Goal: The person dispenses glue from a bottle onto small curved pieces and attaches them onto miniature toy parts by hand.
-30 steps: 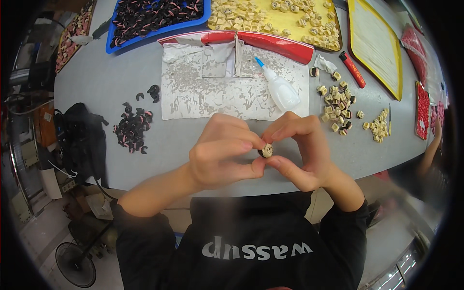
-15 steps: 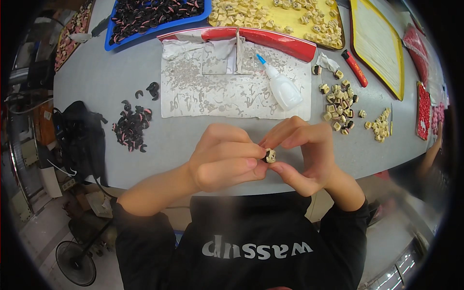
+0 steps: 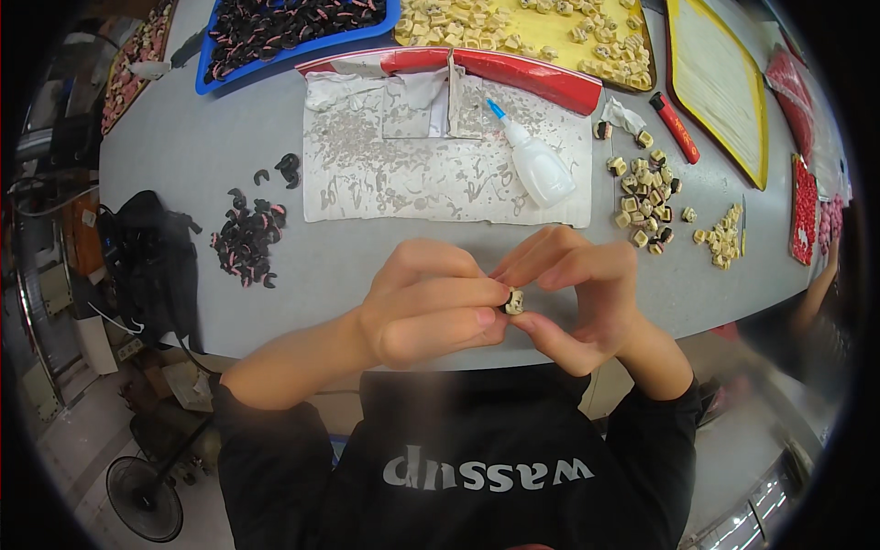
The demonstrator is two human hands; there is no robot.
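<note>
Between my two hands, just over the table's near edge, is a small cream-coloured piece with dark markings (image 3: 515,303) and a black part on its left side. My left hand (image 3: 423,304) pinches it from the left, fingers closed on the black side. From the right, my right hand (image 3: 591,291) grips the same piece, thumb below and fingertips above. Fingers cover part of it. Beyond the hands, a white squeeze bottle with a blue tip (image 3: 543,174) lies on a stained white sheet (image 3: 394,188).
Black curved pieces (image 3: 247,234) are heaped at left, cream-and-black pieces (image 3: 646,197) and plain cream ones (image 3: 724,238) at right. Far back are a blue tray (image 3: 302,57) and a yellow tray (image 3: 513,32). A red-handled tool (image 3: 676,128) lies beside a yellow-rimmed tray (image 3: 765,137).
The small piece has turned slightly in my fingers, and both hands sit a touch lower. Both still grip it; the things on the table lie as before.
</note>
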